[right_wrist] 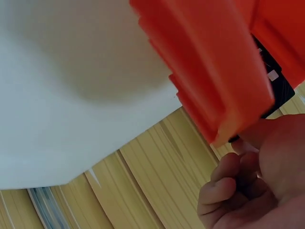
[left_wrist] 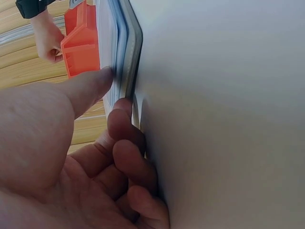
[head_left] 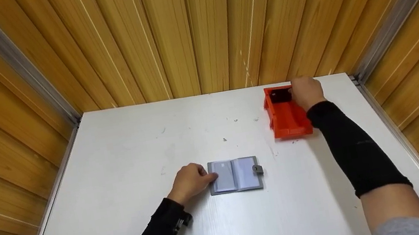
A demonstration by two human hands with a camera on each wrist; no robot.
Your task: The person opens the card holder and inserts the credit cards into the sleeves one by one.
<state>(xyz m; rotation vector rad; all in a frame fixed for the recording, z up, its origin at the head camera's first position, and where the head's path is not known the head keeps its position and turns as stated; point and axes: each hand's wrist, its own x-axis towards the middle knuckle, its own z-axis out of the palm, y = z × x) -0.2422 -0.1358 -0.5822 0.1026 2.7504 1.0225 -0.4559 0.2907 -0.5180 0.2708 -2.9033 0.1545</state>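
A small grey card holder [head_left: 235,175] lies open on the white table, showing clear sleeves and a snap tab at its right side. My left hand [head_left: 191,181] pinches its left edge, with the thumb on top and fingertips at the underside in the left wrist view. At the back right stands a red-orange plastic bin [head_left: 293,131]. Inside its far end is a black card [head_left: 280,95]. My right hand [head_left: 307,92] is at the bin's far right corner, pinching the card's right end. In the right wrist view, the bin wall partly hides the black card [right_wrist: 279,93].
The white table [head_left: 135,154] ends at a wood-patterned panel wall [head_left: 175,34] just behind the bin. Similar panels with metal corner strips stand at the left and right. Small dark marks dot the tabletop.
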